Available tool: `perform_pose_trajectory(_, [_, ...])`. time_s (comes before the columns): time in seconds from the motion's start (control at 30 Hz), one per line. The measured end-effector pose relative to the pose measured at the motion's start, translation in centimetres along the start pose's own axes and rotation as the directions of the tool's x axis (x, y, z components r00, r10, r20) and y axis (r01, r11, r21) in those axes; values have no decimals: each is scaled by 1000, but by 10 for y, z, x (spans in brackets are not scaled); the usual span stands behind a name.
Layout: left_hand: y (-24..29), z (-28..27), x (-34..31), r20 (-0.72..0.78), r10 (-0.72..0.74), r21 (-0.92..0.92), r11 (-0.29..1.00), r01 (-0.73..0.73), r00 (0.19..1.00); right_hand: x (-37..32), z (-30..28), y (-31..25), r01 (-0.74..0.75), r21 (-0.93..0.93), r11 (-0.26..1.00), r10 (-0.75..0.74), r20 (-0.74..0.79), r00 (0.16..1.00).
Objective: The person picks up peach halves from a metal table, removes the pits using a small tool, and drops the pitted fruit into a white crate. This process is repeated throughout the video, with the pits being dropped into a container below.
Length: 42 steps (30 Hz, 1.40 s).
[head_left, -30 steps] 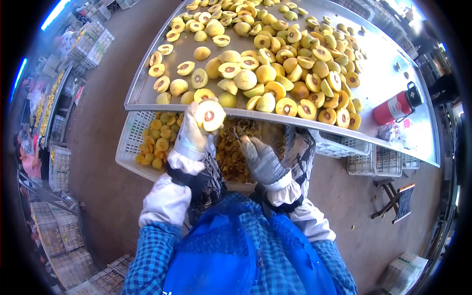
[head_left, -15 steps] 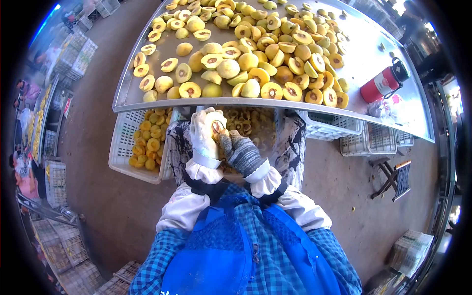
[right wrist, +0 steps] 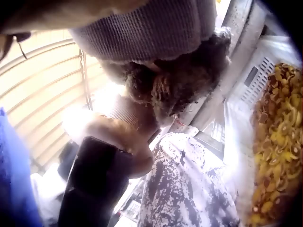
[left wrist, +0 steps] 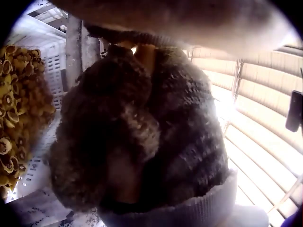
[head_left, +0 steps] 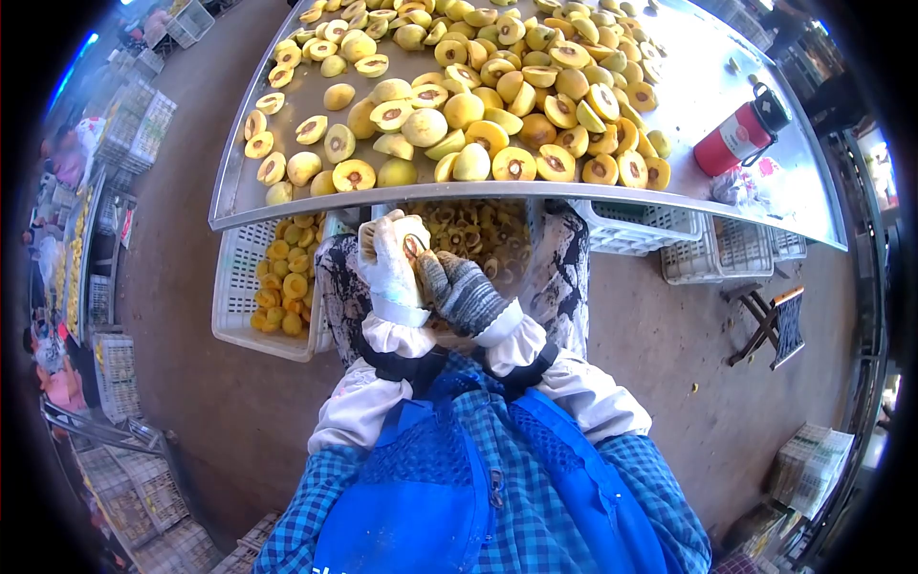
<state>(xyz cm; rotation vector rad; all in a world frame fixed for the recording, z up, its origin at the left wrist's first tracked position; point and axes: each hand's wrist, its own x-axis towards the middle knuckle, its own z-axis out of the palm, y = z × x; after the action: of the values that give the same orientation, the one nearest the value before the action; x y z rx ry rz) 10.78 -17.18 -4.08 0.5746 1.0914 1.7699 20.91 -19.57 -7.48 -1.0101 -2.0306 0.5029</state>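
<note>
My left hand (head_left: 390, 268), in a pale glove, holds a yellow peach half (head_left: 411, 230) with its cut face and brown pit turned toward my right hand. My right hand (head_left: 467, 295), in a grey knit glove, has its fingers curled right at the pit. The thin tool in its grip is mostly hidden by fingers and fruit. Dark knit gloves block the fruit in both wrist views. Many peach halves (head_left: 514, 165) lie on the metal table (head_left: 287, 203) just beyond the hands.
A white crate (head_left: 226, 316) of peach halves stands at left below the table. Pitted scraps (head_left: 464, 230) fill a container between the knees. A red bottle (head_left: 734, 139) stands on the table's right side, with white crates (head_left: 641, 228) beneath. A folding stool (head_left: 773, 325) sits on the floor at right.
The left hand has drawn the peach half down and toward the body, below the table edge. The right hand has come in from the right and meets its cut face.
</note>
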Motion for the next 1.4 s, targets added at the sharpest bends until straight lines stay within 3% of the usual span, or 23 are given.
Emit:
perform_pose_trajectory(0.03, [1, -1, 1, 3, -17, 3, 1000, 17, 1000, 0, 0, 2, 48, -93, 994, -46, 25, 999])
perform_pose_trajectory(0.13, [0, -6, 4, 38, -77, -51, 996, 79, 996, 3, -5, 0, -159, 92, 983, 146, 136, 980])
perform_pose_trajectory(0.33, [-7, -9, 10, 48, -124, -153, 980, 130, 991, -4, 9, -11, -140, -39, 989, 138, -45, 989])
perform_pose_trajectory(0.43, [-7, -8, 6, 39, -81, -128, 988, 85, 996, -7, 8, -10, -56, -148, 987, 65, 56, 996])
perform_pose_trajectory(0.57, [-11, -7, 2, 64, -21, -100, 995, 27, 998, -6, 23, 4, -428, 140, 893, 416, 111, 903])
perform_pose_trajectory(0.67, [-12, -6, 1, 78, 19, -31, 999, -17, 997, -7, 27, 8, -381, 144, 913, 379, 45, 924])
perform_pose_trajectory(0.83, [-14, -9, 3, 70, 20, 4, 1000, -21, 997, 0, 5, 1, -398, 159, 904, 347, 271, 898])
perform_pose_trajectory(0.93, [-15, -11, 3, 85, 32, 1, 999, -32, 996, -2, 9, 5, -419, 196, 887, 356, 289, 889])
perform_pose_trajectory(1.0, [-14, -12, 5, 120, 44, 8, 999, -45, 992, 2, 10, 5, -517, 272, 812, 426, 330, 842])
perform_pose_trajectory(1.1, [-13, -11, 5, 132, 60, 136, 988, -78, 989, 2, 3, -3, -434, 507, 744, 408, 168, 897])
perform_pose_trajectory(1.2, [-1, -10, 2, 257, -121, -23, 991, 131, 959, 7, -17, -5, -599, 681, 422, 398, 454, 797])
perform_pose_trajectory(1.27, [0, -12, 3, 360, -124, -23, 990, 141, 925, -3, -7, 9, -587, 746, 315, 350, 484, 802])
perform_pose_trajectory(1.33, [1, -15, 2, 427, -165, 30, 985, 169, 889, -7, -12, 12, -639, 692, 336, 368, 528, 766])
perform_pose_trajectory(1.4, [1, -18, 5, 487, -188, 204, 974, 98, 853, -11, -19, 13, -660, 658, 362, 337, 568, 751])
